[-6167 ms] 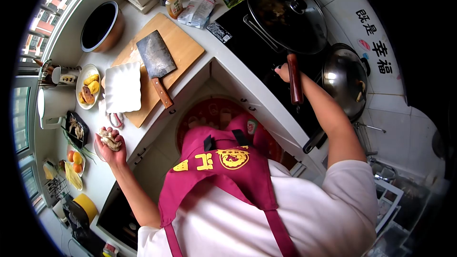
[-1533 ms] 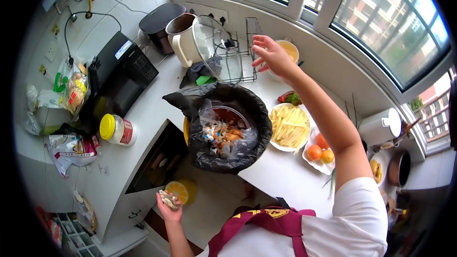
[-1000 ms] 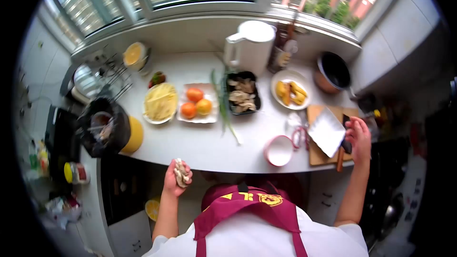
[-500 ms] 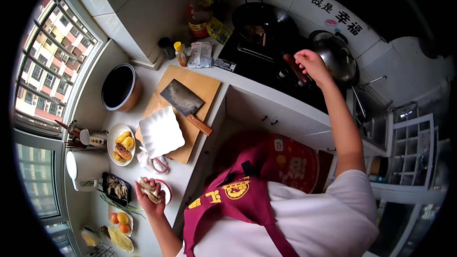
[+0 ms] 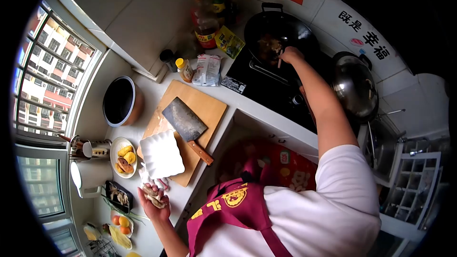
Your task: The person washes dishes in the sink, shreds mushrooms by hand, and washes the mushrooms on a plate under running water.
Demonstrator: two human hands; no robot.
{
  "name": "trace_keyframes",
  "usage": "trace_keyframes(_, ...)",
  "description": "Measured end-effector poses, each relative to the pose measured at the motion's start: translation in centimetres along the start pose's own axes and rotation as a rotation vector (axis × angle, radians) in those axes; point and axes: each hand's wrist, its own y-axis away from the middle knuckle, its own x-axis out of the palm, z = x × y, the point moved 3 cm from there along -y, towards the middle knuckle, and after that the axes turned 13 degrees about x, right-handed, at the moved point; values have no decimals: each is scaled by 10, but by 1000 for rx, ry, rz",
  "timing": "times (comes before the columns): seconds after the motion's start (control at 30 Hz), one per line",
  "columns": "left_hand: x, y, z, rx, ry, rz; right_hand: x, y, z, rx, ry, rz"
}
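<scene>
Several pale, torn mushroom pieces [image 5: 154, 196] lie in my left hand [image 5: 154, 204], its fingers curled around them, above the counter's front edge. A black tray [image 5: 124, 208] with similar mushroom pieces is to its left. My right hand [image 5: 291, 55] reaches over the near side of the black wok [image 5: 304, 35] on the stove, with fingers closed. A short pale stick [image 5: 279, 62] shows at its fingertips; whether they grip it cannot be made out. Browned food [image 5: 269, 45] sits in the wok. My right forearm partly hides the wok's reddish-brown handle [image 5: 307, 97].
A cleaver [image 5: 184, 118] and a white scalloped dish [image 5: 162, 158] rest on the wooden cutting board [image 5: 212, 104]. Nearby are a dark-lined pot [image 5: 119, 102], a plate of yellow food [image 5: 114, 154] and seasoning bottles [image 5: 184, 70]. A lidded pan [image 5: 354, 85] stands right of the wok.
My right hand has moved left and forward from beside the wok's handle to over the wok. My left hand still holds the mushrooms; the red-rimmed bowl beside it no longer shows. The view has shifted slightly.
</scene>
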Motion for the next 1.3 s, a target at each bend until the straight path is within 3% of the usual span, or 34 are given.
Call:
trace_keyframes(0.1,12,1,24,17,33,-15,21,-38,10,19,53,184)
trace_keyframes(0.2,53,-10,44,-22,75,-6,-22,-19,9,-100,151,242)
trace_keyframes(0.27,84,-24,59,-40,86,73,-37,-40,-13,-246,-68,245)
trace_keyframes(0.3,100,-31,68,-44,63,106,-49,-41,-36,-184,-398,441)
trace_keyframes(0.37,127,-50,89,-100,61,148,-81,-15,-64,-196,-674,652)
trace_keyframes(0.53,238,-91,164,-311,-46,290,-118,42,-105,-364,-976,978)
trace_keyframes(0.73,384,-122,248,-387,0,726,-137,75,-128,-464,-1025,875)
trace_keyframes(0.83,419,-130,269,-254,-340,671,-141,81,-144,-454,-1056,832)
trace_keyframes(1.07,405,-117,254,-64,-339,831,-142,91,-151,-402,-1004,745)
trace_keyframes(1.1,391,-118,247,-61,-352,847,-141,92,-145,-400,-995,746)
trace_keyframes(1.2,333,-117,219,-81,-444,747,-134,96,-105,-440,-739,467)
trace_keyframes(1.3,267,-101,175,-137,-522,708,-127,126,-46,-624,-660,555)
